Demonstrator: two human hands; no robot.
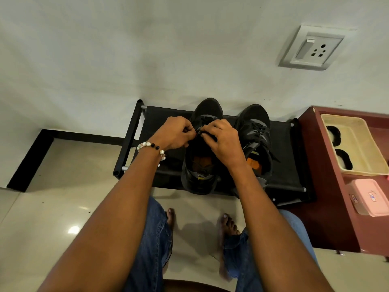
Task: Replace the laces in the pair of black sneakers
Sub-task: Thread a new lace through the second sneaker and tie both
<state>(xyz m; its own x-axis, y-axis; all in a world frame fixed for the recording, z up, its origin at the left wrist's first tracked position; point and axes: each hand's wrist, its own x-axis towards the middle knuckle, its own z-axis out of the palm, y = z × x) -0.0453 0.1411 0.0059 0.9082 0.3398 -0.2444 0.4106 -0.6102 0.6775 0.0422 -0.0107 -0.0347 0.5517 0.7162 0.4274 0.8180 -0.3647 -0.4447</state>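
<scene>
Black sneakers are sitting side by side on low black fabric shoe rack (160, 121): left black mesh sneaker (202, 165), right black mesh sneaker (257, 133). Left hand (174, 132) and right hand (223, 138) are both pinching what looks like black lace (199, 133) over left sneaker's tongue, fingertips nearly touching.

Black sneakers (227, 144) with orange insoles sit on a black rack (160, 119); beside it, a pink box (370, 197).
</scene>
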